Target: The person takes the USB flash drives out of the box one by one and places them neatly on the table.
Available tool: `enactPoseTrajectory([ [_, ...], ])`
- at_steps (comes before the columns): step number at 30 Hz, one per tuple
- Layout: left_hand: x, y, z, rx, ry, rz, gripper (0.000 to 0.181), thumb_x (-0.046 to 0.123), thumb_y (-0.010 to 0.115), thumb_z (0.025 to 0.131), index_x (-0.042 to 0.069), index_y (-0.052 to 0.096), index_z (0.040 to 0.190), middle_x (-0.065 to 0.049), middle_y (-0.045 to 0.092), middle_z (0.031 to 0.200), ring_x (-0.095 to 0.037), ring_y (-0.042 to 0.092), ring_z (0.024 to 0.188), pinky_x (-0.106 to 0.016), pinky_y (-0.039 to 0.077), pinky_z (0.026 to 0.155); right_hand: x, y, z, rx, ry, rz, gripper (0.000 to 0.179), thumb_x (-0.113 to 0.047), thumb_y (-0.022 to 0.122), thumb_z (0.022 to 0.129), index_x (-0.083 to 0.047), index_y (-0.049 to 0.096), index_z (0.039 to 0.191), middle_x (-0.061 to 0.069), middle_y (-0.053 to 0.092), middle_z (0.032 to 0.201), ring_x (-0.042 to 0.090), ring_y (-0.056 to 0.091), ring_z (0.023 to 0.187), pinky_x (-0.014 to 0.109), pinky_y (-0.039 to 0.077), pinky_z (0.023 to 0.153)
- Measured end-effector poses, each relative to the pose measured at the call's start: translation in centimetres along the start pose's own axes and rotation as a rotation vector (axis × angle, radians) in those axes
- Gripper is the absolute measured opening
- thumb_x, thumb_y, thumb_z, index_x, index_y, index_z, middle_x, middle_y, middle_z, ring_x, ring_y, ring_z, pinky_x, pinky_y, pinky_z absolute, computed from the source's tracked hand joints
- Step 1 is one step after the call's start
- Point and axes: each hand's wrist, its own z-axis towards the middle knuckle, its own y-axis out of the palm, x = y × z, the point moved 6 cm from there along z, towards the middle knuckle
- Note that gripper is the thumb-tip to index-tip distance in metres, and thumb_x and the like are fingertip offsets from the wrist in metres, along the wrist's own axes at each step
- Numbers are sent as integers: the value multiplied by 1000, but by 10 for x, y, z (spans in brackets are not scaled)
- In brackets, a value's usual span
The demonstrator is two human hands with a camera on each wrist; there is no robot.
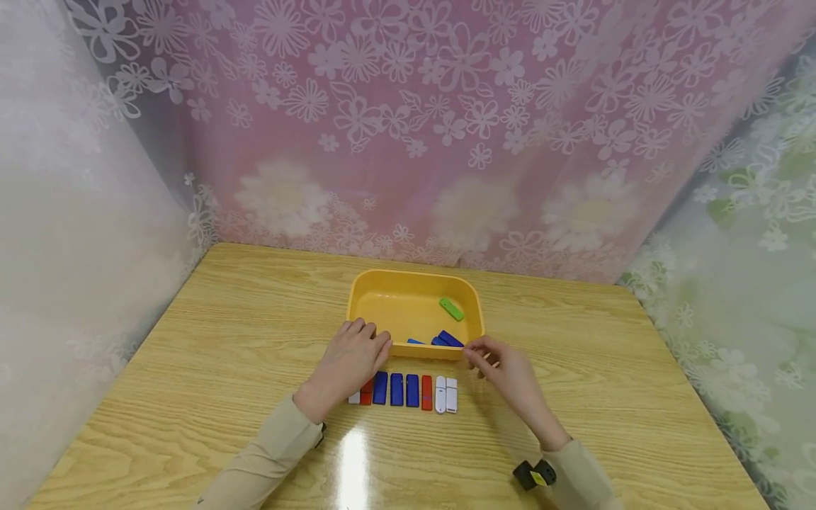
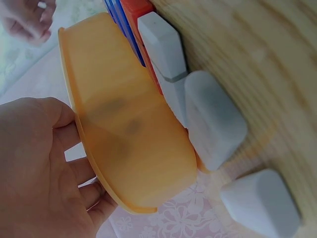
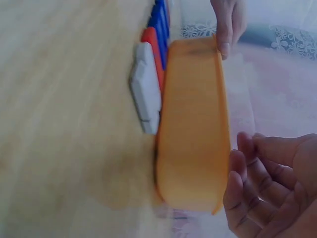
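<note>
A yellow plastic bin point(image 1: 417, 350) sits on the table with a green USB stick point(image 1: 451, 309) and several blue USB sticks point(image 1: 451, 338) inside. At its front left, my left hand point(image 1: 353, 358) grips the rim, thumb outside and fingers over the inner side point(image 2: 44, 158). My right hand point(image 1: 506, 372) is at the front right corner, fingers loosely bent, thumb and index tips close together right by the rim, with nothing visible between them. In front of the bin lies a row of white, red and blue USB sticks point(image 1: 412, 391); my left hand covers its left end.
The wooden table point(image 1: 255, 297) carries everything and ends at the back against a pink flowered curtain point(image 1: 395, 142). Pale curtains point(image 1: 752, 234) hang at both sides. The row of sticks stands close along the bin's front wall.
</note>
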Motion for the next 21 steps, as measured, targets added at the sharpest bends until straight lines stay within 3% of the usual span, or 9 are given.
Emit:
enactPoseTrajectory([
  [4,-1,1,0,-11,-3,-1,22,24,58,104,13,62,85,-3,57,76,-23,46,73,-36,45,74,-13,-11,11,80,-110,-8,15,-17,65,100,-7,73,107,6,73,85,26,67,71,25,54,60],
  [9,-1,0,0,1,0,3,21,23,59,104,13,62,86,-3,58,75,-23,47,73,-36,45,73,-28,-16,30,114,-182,-136,17,-16,70,97,-9,72,112,5,73,95,21,69,81,32,58,69],
  [17,-1,0,0,-31,-6,-1,22,24,56,105,13,63,87,-3,59,78,-23,47,74,-36,45,74,-30,9,64,-70,-229,-325,28,-14,78,90,-5,71,116,13,71,106,28,67,90,43,57,79],
  [21,-1,0,1,-50,-14,-2,22,25,55,106,14,63,88,-3,59,78,-22,46,75,-36,44,75,-27,23,77,-194,-208,-390,33,-18,80,88,-6,70,118,13,70,113,31,66,97,45,55,84],
])
